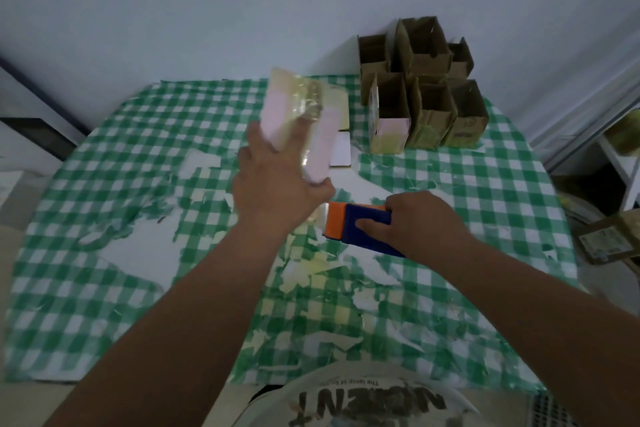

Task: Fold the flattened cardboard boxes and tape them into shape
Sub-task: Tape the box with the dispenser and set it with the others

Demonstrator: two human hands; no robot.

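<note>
My left hand holds a folded pink and pale-yellow cardboard box up over the middle of the table, tilted, with clear tape glinting across its top. My right hand grips a blue and orange tape dispenser just above the tablecloth, right of and below the box. A flat stack of unfolded boxes lies behind the held box, partly hidden by it.
Several folded boxes stand open in a cluster at the table's far right corner. The green checked tablecloth is torn in many places, showing white beneath. A shelf and a cardboard carton stand off the right edge.
</note>
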